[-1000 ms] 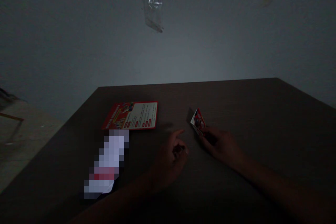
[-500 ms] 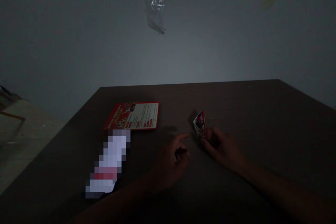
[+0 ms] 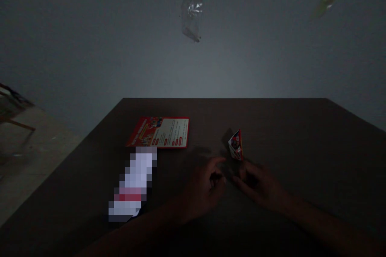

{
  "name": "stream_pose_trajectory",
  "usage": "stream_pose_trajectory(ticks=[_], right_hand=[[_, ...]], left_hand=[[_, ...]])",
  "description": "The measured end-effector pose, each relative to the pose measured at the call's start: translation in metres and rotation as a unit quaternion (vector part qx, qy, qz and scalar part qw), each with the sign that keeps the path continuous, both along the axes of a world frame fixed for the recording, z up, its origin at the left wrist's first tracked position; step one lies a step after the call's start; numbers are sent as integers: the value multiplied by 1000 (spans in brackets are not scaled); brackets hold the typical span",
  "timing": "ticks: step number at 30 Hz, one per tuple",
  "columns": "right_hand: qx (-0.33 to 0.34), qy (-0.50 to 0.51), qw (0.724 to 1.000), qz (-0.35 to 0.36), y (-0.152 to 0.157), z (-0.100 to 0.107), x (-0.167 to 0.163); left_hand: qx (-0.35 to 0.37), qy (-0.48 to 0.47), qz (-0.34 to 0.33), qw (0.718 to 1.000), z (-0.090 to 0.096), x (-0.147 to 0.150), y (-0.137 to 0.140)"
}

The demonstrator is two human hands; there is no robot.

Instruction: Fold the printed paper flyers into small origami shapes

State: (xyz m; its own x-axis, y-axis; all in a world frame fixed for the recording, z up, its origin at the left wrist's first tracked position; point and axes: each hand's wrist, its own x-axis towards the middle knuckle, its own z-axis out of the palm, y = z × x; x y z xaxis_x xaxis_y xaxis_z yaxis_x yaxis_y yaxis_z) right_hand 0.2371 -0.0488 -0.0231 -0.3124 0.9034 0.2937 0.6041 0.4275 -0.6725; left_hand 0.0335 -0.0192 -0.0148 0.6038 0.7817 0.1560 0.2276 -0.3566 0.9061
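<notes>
A small folded paper piece (image 3: 236, 145), red with printed pictures and pale edges, stands on the dark table right of the middle. My right hand (image 3: 262, 182) is just below and to the right of it. Its thumb and forefinger are apart, with nothing seen between them, and the paper looks free of the fingertips. My left hand (image 3: 205, 186) hovers to the lower left of the paper, fingers loosely curled and a gap between forefinger and thumb. I see nothing in it. Dim light blurs the fingertips of both hands.
A red and white printed card or booklet (image 3: 173, 132) lies at the left back of the table (image 3: 286, 124). Nearer, by my left forearm, is a bright phone-like object (image 3: 132, 184), blurred by pixels. Behind the table rises a grey wall (image 3: 229, 68) with clear plastic (image 3: 192, 16) and yellowish tape on it.
My right hand has come off the folded paper and drawn back slightly toward me. The paper stays standing. My left hand keeps nearly the same pose. The whole view has shifted a little.
</notes>
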Motion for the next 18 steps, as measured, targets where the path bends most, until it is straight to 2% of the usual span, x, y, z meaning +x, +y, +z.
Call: stream_pose_trajectory(ticks=[4,11,14,18], right_hand=[[-28,4,1000,12,-3,2,-7],[-153,126,979,-56,10,12,-20],[-159,166,970,-73,16,20,-25],[-138,179,972,-66,21,36,-30]], left_hand=[[-2,4,8,1000,3,-1,0],[34,49,86,995,5,-7,4],[57,89,91,990,6,-8,5],[120,181,51,975,9,-6,4]])
